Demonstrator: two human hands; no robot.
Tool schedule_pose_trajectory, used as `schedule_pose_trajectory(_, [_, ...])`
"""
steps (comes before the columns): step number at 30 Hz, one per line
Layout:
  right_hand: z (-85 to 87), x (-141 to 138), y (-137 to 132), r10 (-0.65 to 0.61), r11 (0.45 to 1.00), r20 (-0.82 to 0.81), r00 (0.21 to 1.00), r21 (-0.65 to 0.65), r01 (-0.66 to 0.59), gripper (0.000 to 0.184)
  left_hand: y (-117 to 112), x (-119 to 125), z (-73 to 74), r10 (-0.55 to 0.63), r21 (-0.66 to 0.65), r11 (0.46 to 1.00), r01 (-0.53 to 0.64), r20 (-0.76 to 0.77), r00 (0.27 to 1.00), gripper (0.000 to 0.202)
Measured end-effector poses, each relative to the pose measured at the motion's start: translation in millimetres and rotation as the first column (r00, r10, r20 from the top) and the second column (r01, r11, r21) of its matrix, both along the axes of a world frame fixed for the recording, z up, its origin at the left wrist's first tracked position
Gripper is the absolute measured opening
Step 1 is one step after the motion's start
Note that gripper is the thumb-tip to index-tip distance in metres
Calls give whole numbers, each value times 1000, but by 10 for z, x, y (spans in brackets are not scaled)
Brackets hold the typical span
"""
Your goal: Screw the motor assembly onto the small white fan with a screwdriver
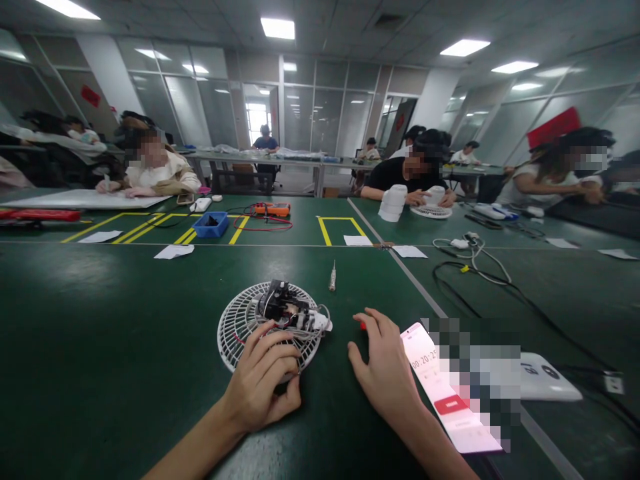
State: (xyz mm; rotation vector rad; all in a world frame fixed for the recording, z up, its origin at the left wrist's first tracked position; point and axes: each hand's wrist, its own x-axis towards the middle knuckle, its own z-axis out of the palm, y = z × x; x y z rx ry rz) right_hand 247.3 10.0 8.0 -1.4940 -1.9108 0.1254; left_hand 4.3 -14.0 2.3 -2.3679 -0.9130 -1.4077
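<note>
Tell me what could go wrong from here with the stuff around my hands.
Loose wires lie close to your left hand, so a finger might snag one. The dark mechanism sits on the round white grille with no visible fastening, so it could perhaps shift if the grille tilts. Your right hand is close beside the lit phone, so it might knock it.

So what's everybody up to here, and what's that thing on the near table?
The near person's left hand is on the near edge of a round white grille, with a black mechanism and wires lying on top. The right hand is held over the table beside a small red object. A screwdriver lies beyond, and a phone lies to the right. Other people sit at tables further back.
</note>
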Motion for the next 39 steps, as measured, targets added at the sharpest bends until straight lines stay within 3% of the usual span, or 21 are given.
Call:
schedule_pose_trajectory(2, [-82, 37, 12, -14, 996, 52, 999, -86, 18, 51, -3, -20, -21, -9, -14, 1000, 9, 7, 1000, 16])
schedule_pose_trajectory(5, [-120, 70, 10, 41, 985, 61, 997, -172, -30, 57, -7, -39, -71, -12, -21, 1000, 12, 20, 1000, 18])
schedule_pose_trajectory(10, [35, 28, -31, 156, 955, -52, 986, -246, -164, 61, -9, -40, -107, -5, -48, 999, 7, 41, 999, 18])
schedule_pose_trajectory(18, [97, 26, -41, 41, 948, 20, 999, -318, -33, 46, 4, -39, -46, 22, -48, 999, -19, 67, 998, 16])
schedule_pose_trajectory(23, [116, 21, -17, -5, 920, -209, 978, -383, -77, 48, 10, -14, -29, 31, -39, 999, -28, 81, 996, 16])
schedule_pose_trajectory(27, [204, -59, -39, -43, 871, -575, 817, -422, -251, 52, -6, -16, -34, 48, -52, 998, -43, 89, 995, 15])
schedule_pose_trajectory(30, [288, -103, -70, -32, 828, -734, 679, -400, -393, 55, -11, -39, -37, 41, -65, 997, -36, 88, 995, 15])
schedule_pose_trajectory(35, [342, -111, -116, -57, 794, -872, 486, -335, -507, 63, -1, -79, -11, 19, -56, 998, -14, 93, 996, 17])
schedule_pose_trajectory(39, [315, -121, -103, -105, 822, -913, 395, -303, -483, 39, 2, -89, -7, 26, -57, 998, -19, 128, 991, 16])
